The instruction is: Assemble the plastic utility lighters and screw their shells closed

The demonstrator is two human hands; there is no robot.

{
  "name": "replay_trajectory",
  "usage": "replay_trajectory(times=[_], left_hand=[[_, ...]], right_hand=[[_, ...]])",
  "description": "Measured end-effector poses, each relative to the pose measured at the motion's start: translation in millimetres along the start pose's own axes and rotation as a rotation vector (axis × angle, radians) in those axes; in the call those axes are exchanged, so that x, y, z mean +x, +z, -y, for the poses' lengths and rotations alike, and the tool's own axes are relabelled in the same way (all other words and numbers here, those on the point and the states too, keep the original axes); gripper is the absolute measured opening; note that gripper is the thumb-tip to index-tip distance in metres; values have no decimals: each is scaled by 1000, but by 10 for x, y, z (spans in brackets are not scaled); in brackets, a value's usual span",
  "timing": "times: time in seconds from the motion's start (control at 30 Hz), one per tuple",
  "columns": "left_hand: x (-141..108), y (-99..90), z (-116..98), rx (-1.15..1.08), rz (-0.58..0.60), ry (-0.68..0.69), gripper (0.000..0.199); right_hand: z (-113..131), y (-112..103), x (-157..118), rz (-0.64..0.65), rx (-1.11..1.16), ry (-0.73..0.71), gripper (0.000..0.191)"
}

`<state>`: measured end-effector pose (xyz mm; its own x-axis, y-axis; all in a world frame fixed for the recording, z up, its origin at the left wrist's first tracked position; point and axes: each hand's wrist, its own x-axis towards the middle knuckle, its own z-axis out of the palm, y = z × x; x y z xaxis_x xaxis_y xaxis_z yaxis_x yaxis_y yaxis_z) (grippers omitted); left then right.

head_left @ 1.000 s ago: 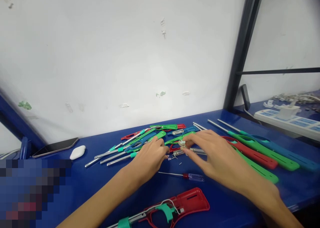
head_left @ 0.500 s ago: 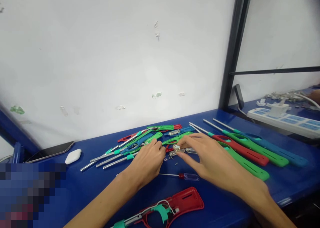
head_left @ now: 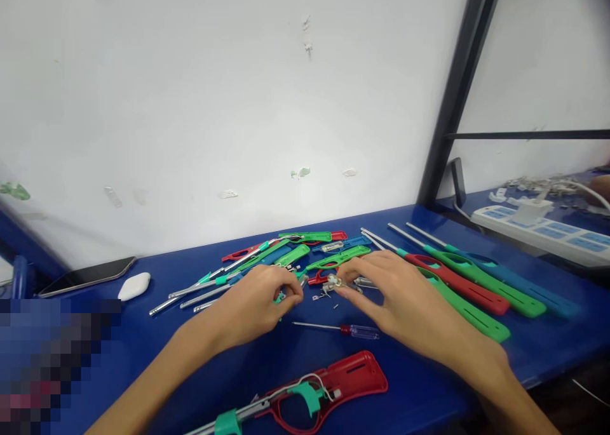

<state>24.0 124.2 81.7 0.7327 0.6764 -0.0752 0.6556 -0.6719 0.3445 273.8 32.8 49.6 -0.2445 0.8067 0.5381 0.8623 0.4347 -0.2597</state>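
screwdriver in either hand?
No. The screwdriver lies on the bench, apart from the left hand and right hand.

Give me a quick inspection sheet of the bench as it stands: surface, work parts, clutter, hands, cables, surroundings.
Surface: blue bench, bare in patches.
Job's things: small metal part at the fingertips; open red lighter shell near the front edge; lighter pile; row of lighters on the right.
Clutter: screwdriver, loose bits, phone, white case.
Hands: left hand curled over small pieces; right hand pinching the metal part.
Cables: power strip with a plug and a white lead.
Surroundings: white wall, dark post.
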Motion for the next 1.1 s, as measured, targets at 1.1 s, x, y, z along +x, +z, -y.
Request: replay_trajectory(times=[1.1], left_hand=[[-297,-80,9,-181,365,-114,10]], right_hand=[[-5,50,-29,45,78,-102,10]])
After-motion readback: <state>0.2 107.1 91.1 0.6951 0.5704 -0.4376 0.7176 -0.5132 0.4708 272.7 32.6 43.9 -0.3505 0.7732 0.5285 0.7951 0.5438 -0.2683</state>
